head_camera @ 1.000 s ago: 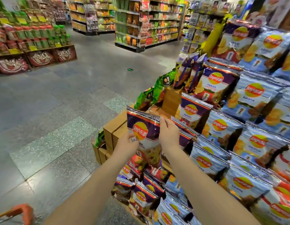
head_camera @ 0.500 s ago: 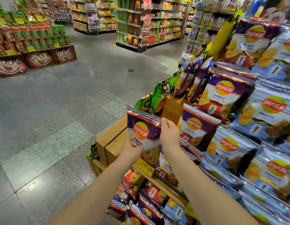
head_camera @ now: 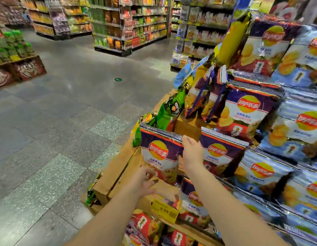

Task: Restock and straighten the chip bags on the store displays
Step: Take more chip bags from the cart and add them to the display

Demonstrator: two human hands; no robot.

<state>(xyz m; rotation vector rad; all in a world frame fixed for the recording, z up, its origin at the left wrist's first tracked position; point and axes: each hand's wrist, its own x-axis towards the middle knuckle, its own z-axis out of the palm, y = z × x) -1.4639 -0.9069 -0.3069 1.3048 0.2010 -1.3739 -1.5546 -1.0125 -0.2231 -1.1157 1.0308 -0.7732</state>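
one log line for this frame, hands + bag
phase: placing | right hand: pinches top edge of purple chip bag | left hand: holds its bottom | bag: upright at wooden crate corner

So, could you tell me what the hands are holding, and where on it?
One purple chip bag: right hand pinches its top right corner, left hand grips its bottom edge.
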